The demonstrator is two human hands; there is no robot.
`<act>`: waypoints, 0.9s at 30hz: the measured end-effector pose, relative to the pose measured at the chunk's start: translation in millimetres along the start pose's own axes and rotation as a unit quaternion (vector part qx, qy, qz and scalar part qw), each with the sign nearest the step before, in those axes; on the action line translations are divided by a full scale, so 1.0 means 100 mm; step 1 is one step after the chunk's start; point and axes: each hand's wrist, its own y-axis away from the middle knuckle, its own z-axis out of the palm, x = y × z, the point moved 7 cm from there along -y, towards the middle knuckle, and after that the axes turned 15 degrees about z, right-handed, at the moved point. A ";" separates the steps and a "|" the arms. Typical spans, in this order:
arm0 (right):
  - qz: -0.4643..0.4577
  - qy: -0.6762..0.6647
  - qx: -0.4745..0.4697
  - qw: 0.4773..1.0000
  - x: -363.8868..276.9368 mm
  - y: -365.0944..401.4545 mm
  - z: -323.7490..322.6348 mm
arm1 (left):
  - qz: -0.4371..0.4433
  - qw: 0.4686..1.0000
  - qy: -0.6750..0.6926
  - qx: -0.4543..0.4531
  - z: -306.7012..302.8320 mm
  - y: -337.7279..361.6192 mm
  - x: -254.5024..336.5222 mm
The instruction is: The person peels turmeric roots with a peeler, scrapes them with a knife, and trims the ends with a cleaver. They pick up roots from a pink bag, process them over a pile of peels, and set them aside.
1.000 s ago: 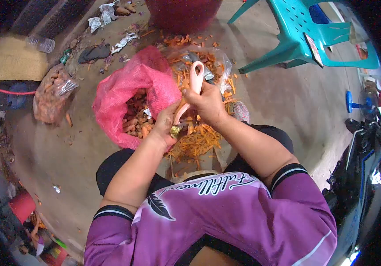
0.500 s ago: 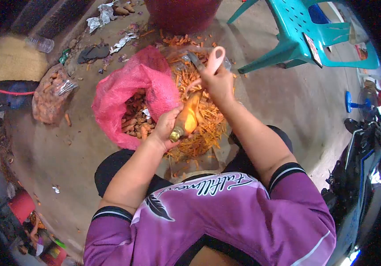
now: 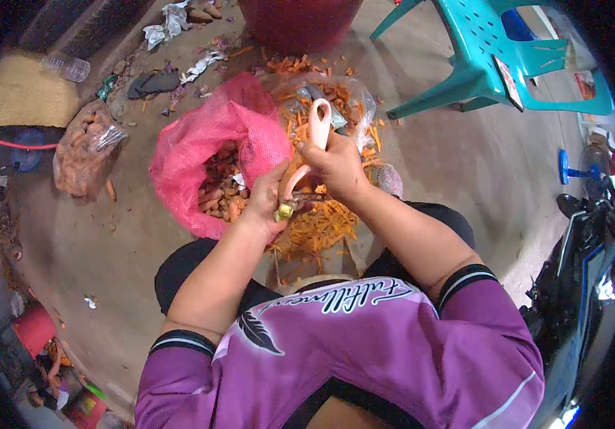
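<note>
My left hand (image 3: 267, 203) is wrapped round an orange root vegetable, whose yellow-green cut end (image 3: 284, 211) shows at the fingers. My right hand (image 3: 337, 166) grips a pale pink peeler (image 3: 319, 123); its lower part lies against the vegetable near my left hand. Below both hands, orange peel strips (image 3: 325, 227) are heaped on the floor. Just left of my left hand stands an open pink mesh sack (image 3: 211, 118) with unpeeled roots (image 3: 214, 194) inside. Clear plastic (image 3: 361, 96) lies beyond my hands, with more orange peel on it.
A dark red tub (image 3: 300, 25) stands ahead, a teal plastic chair (image 3: 479, 64) at the upper right. On the left lies a clear bag of roots (image 3: 87, 154) near a plastic bottle (image 3: 71, 69). A motorcycle (image 3: 572, 264) is at the right edge.
My right hand and the peeler have moved down and left, closer to my left hand. The vegetable's exposed orange side is now mostly hidden. A patterned shoe tip shows beside my right wrist.
</note>
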 end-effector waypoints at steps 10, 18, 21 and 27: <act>-0.098 0.038 0.226 0.968 -0.40 -0.33 -0.68 | -0.027 0.998 0.034 -0.049 -0.08 -0.04 -0.07; 0.019 0.019 0.019 0.999 -0.05 0.00 -0.01 | 0.002 1.000 0.003 0.018 -0.07 0.00 -0.03; -0.035 0.033 0.167 0.985 -0.23 -0.23 -0.43 | -0.035 0.998 0.007 -0.053 -0.07 0.06 -0.13; -0.105 0.059 0.252 0.960 -0.32 -0.33 -0.66 | -0.019 0.999 0.005 -0.029 -0.03 0.05 0.01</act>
